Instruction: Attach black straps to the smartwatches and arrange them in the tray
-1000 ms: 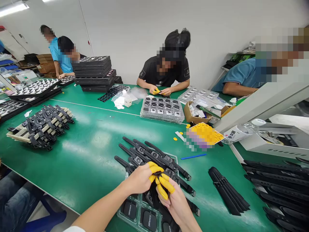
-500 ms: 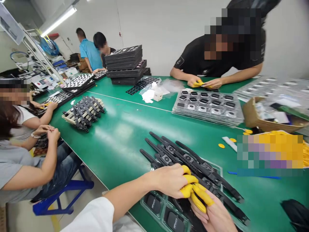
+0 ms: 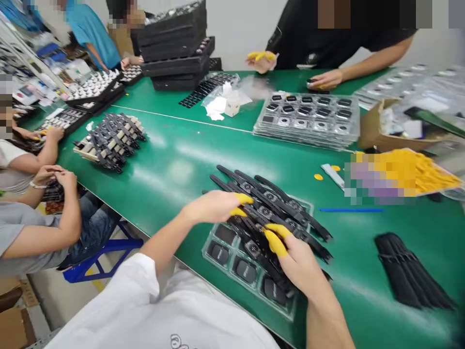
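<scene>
Left hand (image 3: pixel 212 207) loosely spread, fingertips resting on the watches (image 3: pixel 271 206). Right hand (image 3: pixel 296 259) half curled, touching the same pile above the clear tray (image 3: pixel 221 252).

Left hand (image 3: pixel 212 207) extended forward, palm down, forearm bare below a white sleeve; fingers (image 3: pixel 242 198) stretched nearly flat, yellow cots on the tips. Right hand (image 3: pixel 296 261) lower and nearer the body, back of hand up, wrist angled inward; thumb and forefinger capped in yellow, curled loosely. Hands apart, not touching.
</scene>
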Demonstrator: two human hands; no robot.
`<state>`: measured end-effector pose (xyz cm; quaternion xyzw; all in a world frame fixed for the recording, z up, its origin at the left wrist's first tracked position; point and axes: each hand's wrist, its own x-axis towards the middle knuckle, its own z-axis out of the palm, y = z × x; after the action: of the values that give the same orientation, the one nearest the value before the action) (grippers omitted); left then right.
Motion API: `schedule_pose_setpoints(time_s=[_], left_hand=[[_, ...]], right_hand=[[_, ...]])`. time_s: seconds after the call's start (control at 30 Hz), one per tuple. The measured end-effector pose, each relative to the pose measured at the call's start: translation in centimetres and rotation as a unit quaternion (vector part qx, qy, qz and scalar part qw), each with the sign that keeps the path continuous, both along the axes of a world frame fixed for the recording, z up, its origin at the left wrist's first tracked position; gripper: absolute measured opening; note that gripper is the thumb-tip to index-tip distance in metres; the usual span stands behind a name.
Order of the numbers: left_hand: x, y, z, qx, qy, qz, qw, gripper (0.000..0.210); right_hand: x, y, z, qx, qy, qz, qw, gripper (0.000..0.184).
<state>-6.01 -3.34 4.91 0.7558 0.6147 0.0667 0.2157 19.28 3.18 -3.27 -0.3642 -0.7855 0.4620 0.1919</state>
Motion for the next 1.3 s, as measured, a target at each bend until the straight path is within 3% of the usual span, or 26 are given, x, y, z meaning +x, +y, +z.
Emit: schedule_pose_setpoints(time_s=[0.07,0.17,0.27,0.33,0.43,0.53,0.63,0.7,0.8,0.87,0.97,1.03,1.17,1.3], left_hand=[[-2.2,-0.7,0.0,0.017,0.072,-0.017,0.997,0.026],[-4.6,-1.9,-0.1,0.035,0.142,-0.034,0.989,0.028],[-5.7,-3.0,0.1,0.015,0.126,0.003,0.992,0.029],[-5.8,-3.5,0.1,-0.031,0.059,0.020,0.998,0.026],[-5.4,-3.9,-0.8,-0.089,-0.024,-0.019,0.996,0.024],[-4.8,-3.9,-2.4,-0.084,-0.001,-0.054,0.995,0.029],[-4.5,-3.8,-3.6,-0.051,0.056,-0.032,0.997,0.027],[-4.3,-3.9,-3.5,-0.017,0.094,-0.013,0.995,0.021],[-2.7,-4.3,-2.5,0.038,0.119,0.016,0.992,0.020],[-0.3,-4.6,-2.1,0.057,0.087,-0.001,0.995,0.022],[4.5,-5.1,-2.8,0.056,0.029,-0.144,0.988,0.017],[7.5,-5.4,-4.0,0.066,0.052,-0.220,0.972,0.013],[11.1,-4.8,-5.8,0.099,0.128,-0.290,0.943,0.012],[12.6,-4.2,-6.8,0.124,0.146,-0.302,0.934,0.017]], right_hand=[[0.0,-0.1,-0.2,0.053,-0.034,0.023,0.998,0.036],[-0.6,-0.9,0.0,0.090,-0.084,0.062,0.990,0.036],[-1.0,-1.9,0.9,0.104,-0.123,0.105,0.981,0.035],[-1.0,-2.6,1.6,0.114,-0.170,0.117,0.972,0.031],[-0.8,-3.9,2.0,0.148,-0.251,0.131,0.947,0.024],[-0.6,-5.6,1.7,0.191,-0.292,0.142,0.927,0.019],[-0.1,-6.8,1.0,0.214,-0.297,0.130,0.921,0.019],[0.8,-7.2,0.7,0.210,-0.287,0.116,0.927,0.018],[3.2,-6.5,0.8,0.190,-0.258,0.063,0.945,0.025],[5.4,-5.1,1.0,0.186,-0.251,-0.023,0.950,0.027],[9.3,-1.8,1.3,0.202,-0.286,-0.198,0.916,0.030],[11.7,0.3,1.4,0.207,-0.335,-0.269,0.879,0.034],[14.7,2.7,0.7,0.172,-0.433,-0.292,0.835,0.034],[15.5,3.0,-1.5,0.169,-0.424,-0.307,0.835,0.037]])
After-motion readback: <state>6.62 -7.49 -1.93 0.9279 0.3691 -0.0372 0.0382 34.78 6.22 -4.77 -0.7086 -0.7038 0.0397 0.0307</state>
